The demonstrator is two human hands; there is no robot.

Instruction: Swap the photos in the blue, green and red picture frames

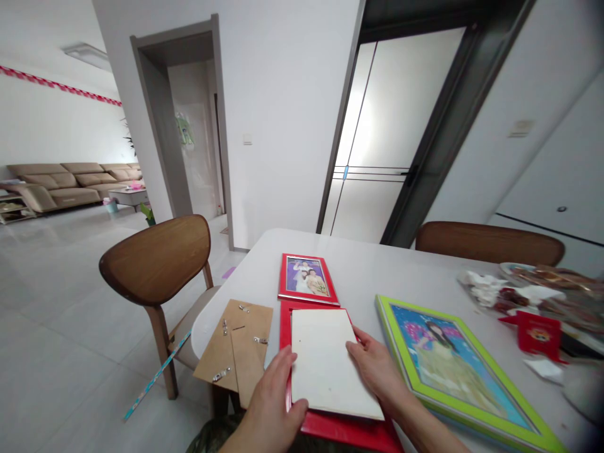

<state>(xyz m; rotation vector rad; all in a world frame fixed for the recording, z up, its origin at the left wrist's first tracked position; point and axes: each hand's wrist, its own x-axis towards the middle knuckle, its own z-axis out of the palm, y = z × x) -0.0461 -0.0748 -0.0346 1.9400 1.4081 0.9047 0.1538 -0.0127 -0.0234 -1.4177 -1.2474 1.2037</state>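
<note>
A cream rectangular sheet or board (pixel 325 365) lies tilted over a red frame (pixel 349 428) near the table's front edge. My left hand (pixel 278 399) grips its left edge, thumb on top. On the right edge rests my right hand (pixel 377 371), its thumb on the surface and fingers around the side. To the left is a brown backing board (pixel 217 343) with metal clips, a second brown piece (pixel 248 358) overlapping it. Just behind the red frame lies a smaller red-framed photo (pixel 307 278). A large green-framed picture (pixel 453 365) sits to the right.
The white table (pixel 363 258) has a cluttered right side, with a red packet (pixel 538 335), crumpled tissues (pixel 481 288) and plastic-wrapped items. One brown chair (pixel 158 258) stands at the left, another (pixel 491 244) behind the table. A blue patterned stick (pixel 158 375) slants beside the left chair.
</note>
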